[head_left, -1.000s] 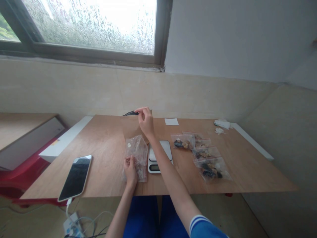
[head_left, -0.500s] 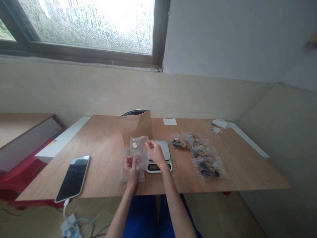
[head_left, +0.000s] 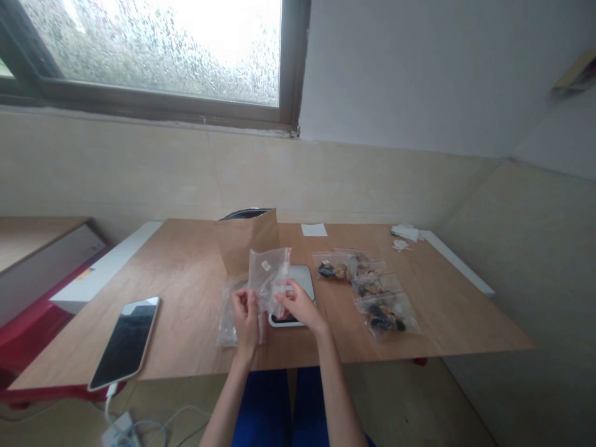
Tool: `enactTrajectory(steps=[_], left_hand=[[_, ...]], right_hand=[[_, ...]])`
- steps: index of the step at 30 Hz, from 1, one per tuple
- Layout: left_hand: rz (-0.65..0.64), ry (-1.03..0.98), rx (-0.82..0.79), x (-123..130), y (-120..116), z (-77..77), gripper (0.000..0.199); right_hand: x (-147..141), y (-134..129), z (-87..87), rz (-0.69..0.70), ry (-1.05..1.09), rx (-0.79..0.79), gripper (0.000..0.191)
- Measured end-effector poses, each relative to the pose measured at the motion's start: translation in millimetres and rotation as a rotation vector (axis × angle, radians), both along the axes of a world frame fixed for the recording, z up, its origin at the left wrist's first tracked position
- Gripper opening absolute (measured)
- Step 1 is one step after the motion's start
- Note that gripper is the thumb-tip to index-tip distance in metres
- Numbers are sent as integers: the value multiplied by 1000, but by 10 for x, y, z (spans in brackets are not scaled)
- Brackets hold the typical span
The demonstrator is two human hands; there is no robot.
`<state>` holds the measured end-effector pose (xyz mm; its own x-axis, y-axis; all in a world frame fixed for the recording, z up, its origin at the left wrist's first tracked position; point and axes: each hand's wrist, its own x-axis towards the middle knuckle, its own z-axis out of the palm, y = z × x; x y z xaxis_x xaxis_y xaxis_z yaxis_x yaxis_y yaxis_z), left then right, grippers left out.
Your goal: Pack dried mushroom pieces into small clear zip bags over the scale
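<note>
A clear plastic bag (head_left: 267,267) with a small white label is held up between my two hands. My left hand (head_left: 246,313) pinches its lower left part, and my right hand (head_left: 298,304) grips its lower right edge. Behind the bag and my right hand is a kitchen scale (head_left: 302,279), partly covered from view. More clear bags (head_left: 227,323) lie flat on the table, under and beside my left hand. A brown paper bag (head_left: 249,242) stands open just beyond.
Several filled zip bags (head_left: 386,313) with dark and tan pieces lie right of the scale. A phone (head_left: 128,338) on a cable rests at the left of the table (head_left: 186,310). White paper (head_left: 314,230) and scraps (head_left: 405,233) lie at the back.
The clear bag is turned and raised higher. My right hand has moved down from its upper edge to its lower right side. The whole view has shifted slightly.
</note>
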<state>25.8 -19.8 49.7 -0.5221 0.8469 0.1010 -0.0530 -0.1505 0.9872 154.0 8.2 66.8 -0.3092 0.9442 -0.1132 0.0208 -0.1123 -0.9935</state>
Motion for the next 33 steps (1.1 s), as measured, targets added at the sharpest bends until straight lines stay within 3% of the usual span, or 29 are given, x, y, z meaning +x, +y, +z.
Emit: enactTrajectory(steps=[5, 12, 16, 18, 20, 24, 26, 28, 31, 33], left_hand=[[-13, -39, -73, -116, 4, 61, 41], [90, -75, -182, -236, -23, 228, 38], [141, 42, -324, -413, -54, 257, 26], [151, 142, -359, -509, -82, 184, 21], [156, 256, -374, -572, -120, 68, 18], [213, 430, -340, -552, -166, -78, 12], [280, 493, -284, -476, -159, 25, 15], [298, 529, -205, -369, -174, 267, 22], [8, 334, -55, -219, -378, 685, 34], [-206, 218, -3, -181, -692, 812, 39]], right_hand=[[54, -82, 55, 94, 62, -13, 36], [58, -127, 80, 168, 30, 80, 32], [278, 60, -6, -101, -237, 284, 22], [463, 213, -89, -302, -475, 431, 20], [653, 365, -194, -484, -735, 513, 30], [932, 564, -423, -590, -1092, 546, 42], [1004, 597, -521, -586, -1161, 556, 43], [1040, 600, -592, -587, -1177, 578, 43], [1052, 577, -654, -617, -1158, 614, 42], [1053, 561, -676, -639, -1139, 636, 41]])
